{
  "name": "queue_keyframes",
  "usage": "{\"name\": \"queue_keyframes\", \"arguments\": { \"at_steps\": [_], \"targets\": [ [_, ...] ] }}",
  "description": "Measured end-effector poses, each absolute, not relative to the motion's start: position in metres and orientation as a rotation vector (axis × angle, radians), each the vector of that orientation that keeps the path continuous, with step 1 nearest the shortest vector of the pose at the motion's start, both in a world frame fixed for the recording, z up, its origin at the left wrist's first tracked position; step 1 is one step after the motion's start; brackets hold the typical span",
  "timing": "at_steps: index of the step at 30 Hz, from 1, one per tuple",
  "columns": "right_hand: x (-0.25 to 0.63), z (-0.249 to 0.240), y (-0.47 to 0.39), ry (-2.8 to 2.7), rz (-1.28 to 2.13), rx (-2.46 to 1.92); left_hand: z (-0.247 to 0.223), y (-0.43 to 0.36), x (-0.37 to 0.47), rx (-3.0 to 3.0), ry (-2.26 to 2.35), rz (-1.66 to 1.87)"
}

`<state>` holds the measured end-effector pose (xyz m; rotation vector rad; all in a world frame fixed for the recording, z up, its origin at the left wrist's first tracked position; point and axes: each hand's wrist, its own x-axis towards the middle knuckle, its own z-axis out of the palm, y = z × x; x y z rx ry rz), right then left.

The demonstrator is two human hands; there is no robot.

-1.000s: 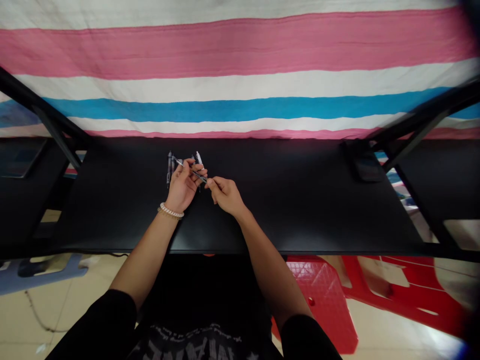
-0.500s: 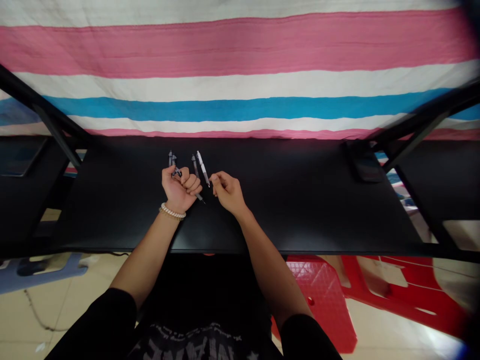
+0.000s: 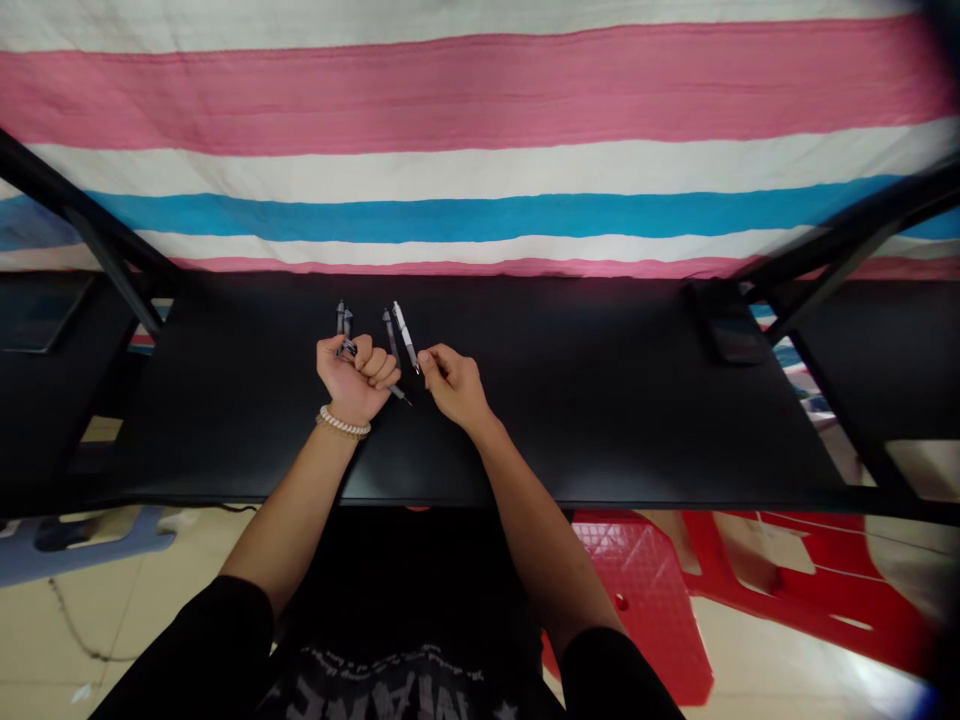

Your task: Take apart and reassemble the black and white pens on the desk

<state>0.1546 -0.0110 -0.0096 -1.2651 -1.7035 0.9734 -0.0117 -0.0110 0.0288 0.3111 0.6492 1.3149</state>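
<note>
My left hand (image 3: pixel 358 377), palm up with curled fingers, is wrapped round a dark pen (image 3: pixel 401 394); its tip sticks out to the right and its clip end shows near the thumb. Just beyond that hand, dark pens (image 3: pixel 340 315) lie on the black table (image 3: pixel 615 400). Another dark pen (image 3: pixel 391 332) lies to their right, its near part close to my left fingers. Beside it is a white pen (image 3: pixel 404 333), tip toward me. My right hand (image 3: pixel 452 384) is closed in a pinch at that tip; whether anything is between its fingers is too small to tell.
A dark phone-like object (image 3: pixel 731 325) lies at the right of the table, a dark flat device (image 3: pixel 45 312) at the far left. Black frame bars rise at both sides before a striped cloth (image 3: pixel 480 215). Red stools (image 3: pixel 645 600) stand below the front edge.
My left hand has shifted slightly left, and the pen in it has turned a little. My right hand has moved slightly left, closer to the white pen's tip.
</note>
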Motion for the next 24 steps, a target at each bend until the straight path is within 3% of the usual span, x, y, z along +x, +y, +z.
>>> {"name": "queue_keyframes", "arguments": {
  "at_steps": [7,14,21,24],
  "targets": [
    [0.155,-0.01,-0.011,-1.793,0.785,-1.296,0.033,-0.01,-0.015,0.337,0.668,1.347],
    [0.152,-0.019,-0.013,-2.268,0.454,-1.158,0.034,-0.006,-0.009,0.406,0.685,1.509],
    [0.151,-0.02,-0.011,-2.339,0.498,-1.114,0.006,0.001,-0.007,0.96,1.205,1.712],
    [0.151,-0.019,-0.01,-2.332,0.51,-1.087,-0.002,0.0,-0.01,1.384,1.52,1.626]
  ]
}}
